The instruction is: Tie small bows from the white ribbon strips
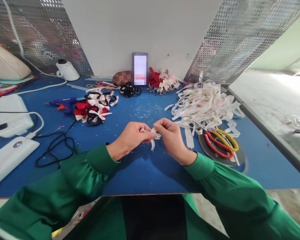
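Both hands met mid-table: L hand (pixel 130 139) had thumb & fingers pinched together on a short, narrow white ribbon strip (pixel 153 145), & R hand (pixel 172 138) was clamped on the same piece w/ thumb & fingertip, nearly touching L. The strip was up off the blue tabletop (pixel 140 180), btwn the hands, w/ one loose tail hanging down. How the folds lay under the fingers was hidden, so can't tell if they were even.

Best handling, as judged: L pinch firm & close to the folds, R doing the fine shaping w/ a light touch, since thin ribbon seemed apt to twist, crease or slip. Keeping edges flush & the tail untwisted looked key; a hard tug from R risked pulling the layers out of L.

Scissors w/ red & yellow handles (pixel 230 155) lay to the R, partly over a dark round spool (pixel 241 153), beside the tangled pile of white ribbons (pixel 205 100). Blue glue gun (pixel 66 104) lay far L, its black cord nearby; best to keep sleeves off both.
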`<state>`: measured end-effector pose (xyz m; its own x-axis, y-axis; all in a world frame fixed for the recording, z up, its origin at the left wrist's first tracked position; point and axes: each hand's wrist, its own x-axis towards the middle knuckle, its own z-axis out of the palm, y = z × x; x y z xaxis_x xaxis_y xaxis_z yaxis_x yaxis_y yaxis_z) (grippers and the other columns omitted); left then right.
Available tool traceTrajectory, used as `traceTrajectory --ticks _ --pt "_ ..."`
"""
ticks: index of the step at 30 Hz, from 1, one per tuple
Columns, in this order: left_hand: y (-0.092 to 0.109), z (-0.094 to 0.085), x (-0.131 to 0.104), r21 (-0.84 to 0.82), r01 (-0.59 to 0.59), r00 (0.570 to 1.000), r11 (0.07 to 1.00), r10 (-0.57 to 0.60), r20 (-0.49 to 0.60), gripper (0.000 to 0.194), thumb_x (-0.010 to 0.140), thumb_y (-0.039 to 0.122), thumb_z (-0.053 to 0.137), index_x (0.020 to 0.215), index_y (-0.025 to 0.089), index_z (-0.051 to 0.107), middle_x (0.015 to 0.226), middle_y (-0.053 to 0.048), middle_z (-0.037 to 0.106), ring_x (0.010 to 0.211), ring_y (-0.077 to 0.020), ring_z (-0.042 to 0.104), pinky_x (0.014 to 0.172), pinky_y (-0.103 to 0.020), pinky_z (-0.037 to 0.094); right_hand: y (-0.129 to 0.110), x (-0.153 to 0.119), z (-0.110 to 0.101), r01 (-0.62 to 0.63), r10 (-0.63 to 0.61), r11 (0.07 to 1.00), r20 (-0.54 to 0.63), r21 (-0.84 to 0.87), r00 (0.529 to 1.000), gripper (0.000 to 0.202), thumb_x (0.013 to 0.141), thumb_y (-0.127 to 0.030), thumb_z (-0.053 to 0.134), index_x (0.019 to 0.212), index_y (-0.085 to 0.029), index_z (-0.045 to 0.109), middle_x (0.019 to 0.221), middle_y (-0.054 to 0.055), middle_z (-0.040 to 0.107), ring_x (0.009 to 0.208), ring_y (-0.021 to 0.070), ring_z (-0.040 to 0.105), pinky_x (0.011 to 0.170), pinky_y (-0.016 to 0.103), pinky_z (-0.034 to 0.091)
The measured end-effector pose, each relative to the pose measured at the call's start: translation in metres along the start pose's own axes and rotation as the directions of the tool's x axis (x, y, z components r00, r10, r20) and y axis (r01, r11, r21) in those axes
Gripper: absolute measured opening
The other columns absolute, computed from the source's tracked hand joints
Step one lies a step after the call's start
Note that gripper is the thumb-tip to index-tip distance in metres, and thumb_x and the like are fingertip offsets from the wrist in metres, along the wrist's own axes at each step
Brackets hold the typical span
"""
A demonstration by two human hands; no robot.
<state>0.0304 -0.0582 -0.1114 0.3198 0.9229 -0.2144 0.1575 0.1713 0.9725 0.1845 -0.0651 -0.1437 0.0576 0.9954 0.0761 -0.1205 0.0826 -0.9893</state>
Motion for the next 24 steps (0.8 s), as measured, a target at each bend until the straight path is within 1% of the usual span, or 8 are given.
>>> traceTrajectory --ticks 2,4,7,9,12,16,21,24 --pt "0.0 0.0 0.001 -0.107 0.014 0.999 0.994 -0.01 0.045 0.026 0.064 0.034 0.084 0.06 0.017 0.065 0.053 0.001 0.061 0.053 -0.0112 0.053 0.059 -0.026 0.041 -0.002 0.002 -0.001 -0.031 0.03 0.999 0.026 0.034 0.999 0.02 0.078 -0.031 0.073 0.067 -0.019 0.061 0.063 -0.004 0.057 0.061 0.0106 0.047 0.061 0.026 0.038" --pt "-0.002 -0.001 0.002 -0.166 -0.01 1.0 0.986 0.01 -0.003 0.026 0.065 0.036 0.084 0.061 0.017 0.067 0.055 0.001 0.062 0.056 -0.0108 0.053 0.062 -0.026 0.043 -0.007 0.006 -0.004 -0.057 0.055 0.997 0.046 0.046 0.997 0.021 0.079 -0.036 0.074 0.07 -0.019 0.064 0.065 -0.004 0.057 0.062 0.0106 0.048 0.062 0.026 0.039" --pt "-0.006 -0.002 0.006 -0.236 -0.01 0.994 0.972 -0.016 -0.107 0.028 0.064 0.039 0.085 0.065 0.016 0.069 0.057 0.001 0.062 0.058 -0.0104 0.053 0.064 -0.025 0.043 -0.015 0.008 -0.006 -0.082 0.078 0.996 0.079 0.043 0.994 0.026 0.081 -0.045 0.071 0.083 -0.019 0.069 0.073 -0.002 0.062 0.068 0.0119 0.053 0.068 0.027 0.043" --pt "-0.008 -0.003 0.007 -0.252 -0.019 0.99 0.968 -0.017 -0.138 0.03 0.063 0.041 0.086 0.069 0.016 0.071 0.06 0.001 0.063 0.061 -0.0109 0.054 0.065 -0.025 0.043 -0.018 0.008 -0.006 -0.092 0.089 0.995 0.114 0.028 0.99 0.029 0.076 -0.044 0.077 0.088 -0.019 0.07 0.079 0.0 0.066 0.072 0.0131 0.057 0.07 0.028 0.044" --pt "-0.009 -0.005 0.007 -0.243 -0.024 0.994 0.97 -0.003 -0.109 0.033 0.068 0.046 0.083 0.073 0.015 0.073 0.066 -0.002 0.066 0.065 -0.0125 0.056 0.066 -0.026 0.043 -0.02 0.006 -0.004 -0.118 0.116 0.993 0.144 0.005 0.983 0.027 0.069 -0.039 0.083 0.08 -0.019 0.068 0.075 0.0 0.067 0.07 0.0138 0.058 0.067 0.028 0.044" --pt "-0.009 -0.005 0.007 -0.294 -0.003 0.998 0.956 -0.014 -0.054 0.039 0.077 0.056 0.073 0.076 0.016 0.073 0.071 -0.003 0.068 0.068 -0.0138 0.057 0.065 -0.027 0.042 -0.018 0.004 -0.004 -0.103 0.102 0.995 0.112 -0.003 0.988 0.023 0.074 -0.037 0.08 0.071 -0.019 0.067 0.066 -0.002 0.064 0.064 0.0121 0.054 0.065 0.027 0.041" --pt "-0.008 -0.004 0.007 -0.283 -0.065 0.992 0.957 0.032 -0.119 0.026 0.07 0.039 0.083 0.072 0.015 0.072 0.067 -0.001 0.067 0.067 -0.0112 0.056 0.067 -0.024 0.041 -0.016 0.005 -0.007 -0.119 0.116 0.993 0.12 0.014 0.986 0.021 0.076 -0.036 0.079 0.07 -0.019 0.068 0.065 -0.002 0.062 0.064 0.0118 0.052 0.065 0.027 0.039" --pt "-0.008 -0.003 0.006 -0.428 -0.009 0.998 0.904 -0.016 -0.054 0.027 0.066 0.036 0.086 0.069 0.014 0.071 0.065 -0.001 0.065 0.066 -0.0107 0.057 0.069 -0.024 0.044 -0.014 0.005 -0.007 -0.216 0.186 0.968 0.216 0.125 0.959 0.02 0.074 -0.036 0.08 0.072 -0.019 0.07 0.069 -0.001 0.066 0.066 0.0124 0.055 0.066 0.027 0.041"
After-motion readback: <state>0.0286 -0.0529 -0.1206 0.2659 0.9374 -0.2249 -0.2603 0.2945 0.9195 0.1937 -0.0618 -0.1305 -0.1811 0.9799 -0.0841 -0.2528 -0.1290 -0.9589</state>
